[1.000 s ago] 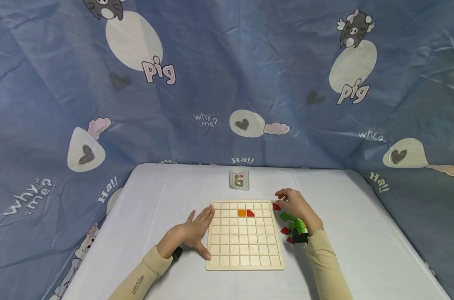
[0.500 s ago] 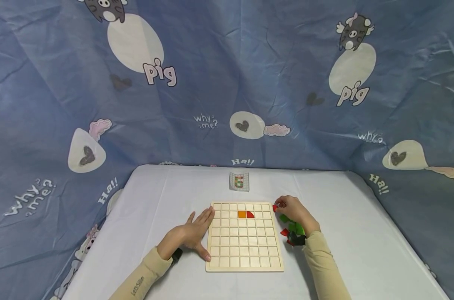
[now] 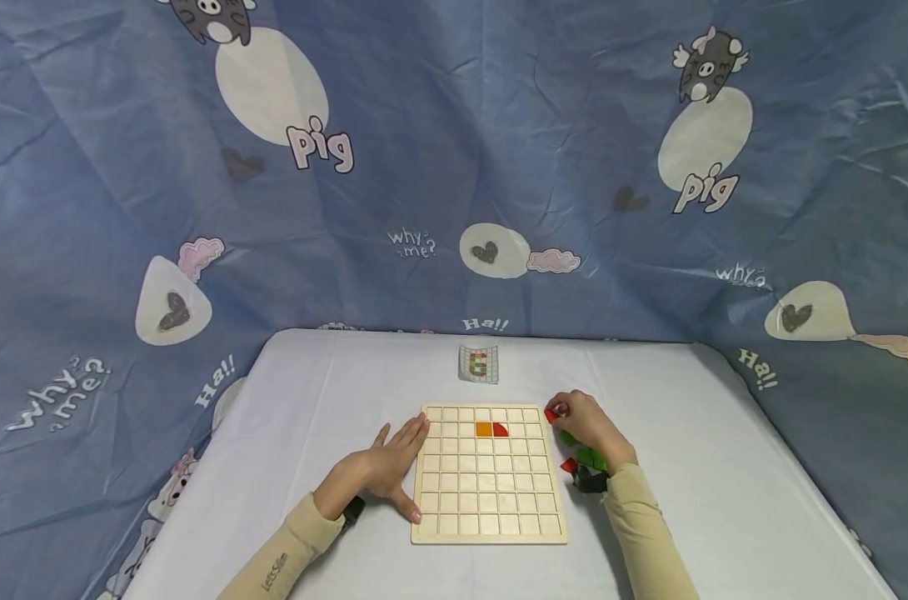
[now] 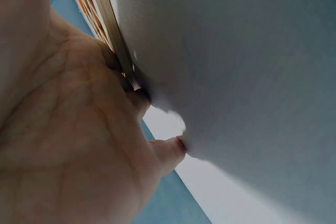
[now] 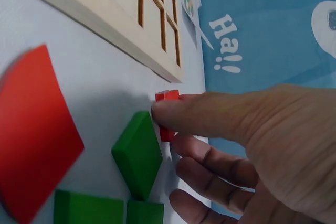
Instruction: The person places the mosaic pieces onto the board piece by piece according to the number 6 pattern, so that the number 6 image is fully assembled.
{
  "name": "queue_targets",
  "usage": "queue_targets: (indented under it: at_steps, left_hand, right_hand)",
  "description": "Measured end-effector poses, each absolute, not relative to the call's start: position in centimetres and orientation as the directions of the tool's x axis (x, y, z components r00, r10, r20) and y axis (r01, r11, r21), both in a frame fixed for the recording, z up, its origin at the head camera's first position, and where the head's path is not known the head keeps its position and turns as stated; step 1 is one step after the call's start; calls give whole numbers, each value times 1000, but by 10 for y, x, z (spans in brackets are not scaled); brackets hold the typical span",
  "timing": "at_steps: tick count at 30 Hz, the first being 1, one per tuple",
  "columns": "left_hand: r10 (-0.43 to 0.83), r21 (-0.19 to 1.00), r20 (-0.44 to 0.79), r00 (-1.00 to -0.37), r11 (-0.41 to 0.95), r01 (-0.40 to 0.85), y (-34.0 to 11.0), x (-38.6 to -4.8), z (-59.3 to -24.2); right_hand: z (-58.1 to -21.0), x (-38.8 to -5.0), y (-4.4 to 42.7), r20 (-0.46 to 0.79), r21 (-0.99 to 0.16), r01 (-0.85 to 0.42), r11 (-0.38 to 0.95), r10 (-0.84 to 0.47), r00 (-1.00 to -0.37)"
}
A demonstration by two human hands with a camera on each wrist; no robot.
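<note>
Head, right hand [image 3: 585, 417]: here's the change! A second ago it was hovering loosely; now thumb and fingers are pinching the red piece [image 3: 550, 416], just beyond the board's edge at 2 o'clock.
Head, meaning: one piece is apparently coming under control, still outside the grid.
Head, left hand [image 3: 390, 467]: holding steady at 9 o'clock, fingers spreading wide along the board [image 3: 490, 539].
Head, grid: an orange square [image 3: 484, 429] and a red quarter [image 3: 501, 430] are sitting side by side towards 12 o'clock.
Head, supply: green pieces [image 3: 591, 457] are waiting at 3 o'clock.
Head, card [image 3: 479, 364]: lying at 12 o'clock, showing a small coloured pattern.
Head, cloth [image 3: 394, 117]: reading "pig", "why me?" and "Ha!!".
Head, left sleeve [image 3: 276, 562]: apparently reading "Let's Slim".
Left wrist: the palm is filling the left, fingers meeting the board towards 11 o'clock; no writing is showing.
Right wrist: the thumb is pressing the red piece, green pieces lying at 7 o'clock; whether it's lifting, I cannot tell. "Ha!!" is showing at 1 o'clock.
</note>
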State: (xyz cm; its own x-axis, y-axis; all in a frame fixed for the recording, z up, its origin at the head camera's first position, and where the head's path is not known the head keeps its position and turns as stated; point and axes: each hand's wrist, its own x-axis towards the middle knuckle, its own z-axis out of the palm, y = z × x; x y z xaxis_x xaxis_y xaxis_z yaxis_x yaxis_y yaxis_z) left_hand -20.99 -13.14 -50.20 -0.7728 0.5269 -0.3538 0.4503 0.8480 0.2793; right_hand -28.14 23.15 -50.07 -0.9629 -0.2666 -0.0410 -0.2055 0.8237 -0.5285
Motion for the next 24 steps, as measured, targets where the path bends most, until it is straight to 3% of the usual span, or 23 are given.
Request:
queue_targets:
  at_steps: [8, 16, 24]
  left_hand:
    - [523, 281, -355, -775, 850, 445, -131, -210, -501]
    - [521, 284, -357, -775, 851, 442, -131, -209, -501]
    - [523, 269, -352, -776, 851, 451, -131, -210, -502]
  right_hand:
    - [-502, -280, 239, -14, -518, -229, 824, -276, -961]
    - [-501, -279, 235, -71, -508, -120, 853, -180, -981]
    - [-500, -279, 237, -79, -507, -99, 856, -161, -984]
